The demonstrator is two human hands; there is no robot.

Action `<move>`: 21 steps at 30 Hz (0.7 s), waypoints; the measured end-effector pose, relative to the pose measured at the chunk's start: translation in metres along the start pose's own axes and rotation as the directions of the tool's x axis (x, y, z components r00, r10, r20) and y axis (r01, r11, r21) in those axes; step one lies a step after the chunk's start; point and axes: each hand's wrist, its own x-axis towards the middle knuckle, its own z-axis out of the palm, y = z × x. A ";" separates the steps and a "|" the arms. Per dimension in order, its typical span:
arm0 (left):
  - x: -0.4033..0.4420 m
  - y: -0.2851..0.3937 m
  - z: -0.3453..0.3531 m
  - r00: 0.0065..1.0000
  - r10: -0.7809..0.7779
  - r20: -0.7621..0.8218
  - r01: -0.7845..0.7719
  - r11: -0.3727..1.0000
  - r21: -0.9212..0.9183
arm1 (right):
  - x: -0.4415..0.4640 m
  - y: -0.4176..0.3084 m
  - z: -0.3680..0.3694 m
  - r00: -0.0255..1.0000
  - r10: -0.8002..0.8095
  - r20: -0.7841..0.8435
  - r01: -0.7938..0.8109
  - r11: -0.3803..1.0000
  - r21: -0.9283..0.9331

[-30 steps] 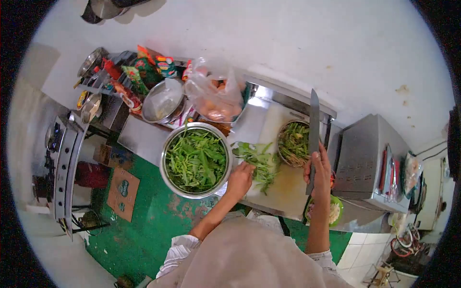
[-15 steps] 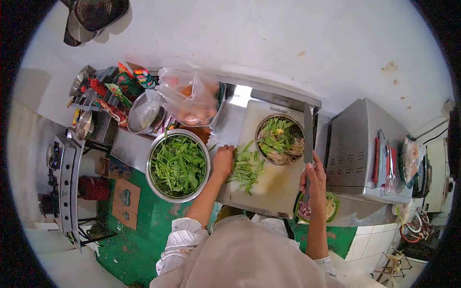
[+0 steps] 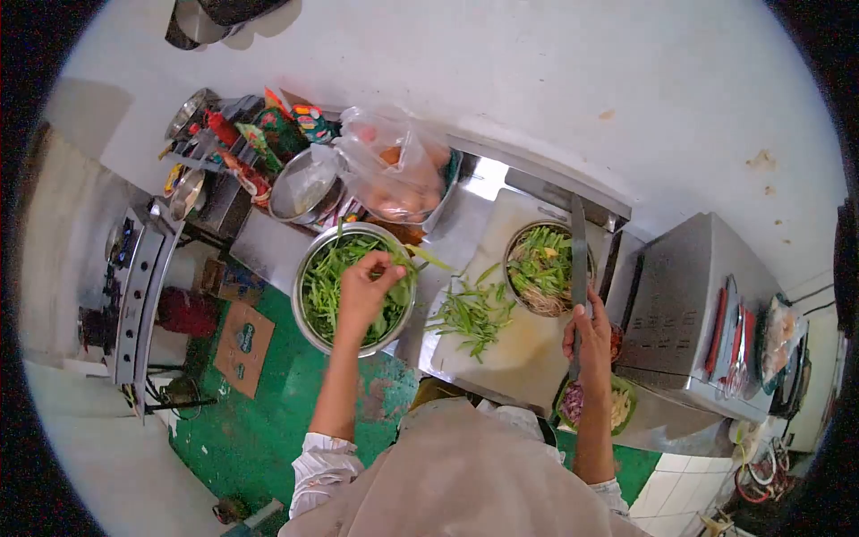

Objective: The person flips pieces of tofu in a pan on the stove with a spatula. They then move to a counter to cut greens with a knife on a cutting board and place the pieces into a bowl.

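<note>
My left hand [image 3: 369,285] is above a large steel bowl [image 3: 309,331] of leafy greens [image 3: 327,291]. Its fingers are curled together, and whatever they pinch is hidden. A pale green leaf [image 3: 430,258] sticks out over the bowl's right edge; I cannot tell whether the hand touches it. My right hand [image 3: 588,336] grips a long knife [image 3: 579,246], its blade pointing away from me along the cutting board's right side. On the white cutting board [image 3: 514,362] lies a loose pile of cut greens [image 3: 474,313]. Behind it stands a smaller bowl [image 3: 512,291] of stems and roots.
Near my right forearm, a green-edged plate [image 3: 624,422] carries chopped purple and pale pieces. A grey metal appliance [image 3: 689,313] stands to the right. Behind the large bowl are a clear plastic bag [image 3: 394,170] and a pot [image 3: 291,192]. A stove [image 3: 139,286] is far left.
My left hand has moved left and up from beside the cut greens to above the large bowl. The right hand still holds the knife. The whole view has shifted somewhat.
</note>
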 end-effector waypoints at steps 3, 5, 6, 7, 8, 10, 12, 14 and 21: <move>-0.011 0.008 -0.040 0.995 -0.004 -0.100 0.014 0.995 0.099 | 0.001 0.002 0.008 0.999 0.032 0.019 -0.031 0.999 -0.026; -0.015 0.004 -0.058 0.987 -0.024 -0.156 0.054 0.980 0.193 | 0.003 0.006 0.012 0.999 0.026 0.045 -0.027 0.999 0.017; -0.016 -0.003 -0.065 0.987 -0.004 -0.161 0.058 0.941 0.333 | 0.003 0.006 0.014 0.999 0.027 0.047 -0.028 1.000 0.015; -0.016 -0.011 -0.071 0.987 0.017 -0.162 0.062 0.883 0.466 | 0.003 0.005 0.016 0.997 0.046 0.060 -0.046 0.999 0.003; -0.014 -0.021 -0.076 0.995 -0.029 -0.098 0.083 0.791 0.607 | 0.002 0.005 0.018 0.995 0.064 0.072 -0.064 0.998 -0.009; -0.015 -0.042 -0.074 0.993 0.003 -0.122 0.084 0.706 0.703 | 0.002 0.007 0.020 0.995 0.055 0.087 -0.057 0.998 0.018; -0.017 -0.047 -0.069 0.989 0.039 -0.139 0.087 0.609 0.789 | 0.002 0.008 0.020 0.994 0.046 0.100 -0.051 0.998 0.046; -0.020 -0.036 -0.048 0.972 0.210 -0.105 -0.048 0.619 0.784 | 0.000 0.008 0.019 0.995 0.016 0.102 -0.019 0.999 0.028; -0.032 -0.047 0.080 0.960 0.218 0.173 -0.277 0.814 0.511 | -0.004 0.011 0.013 0.998 0.061 0.034 -0.061 0.998 0.014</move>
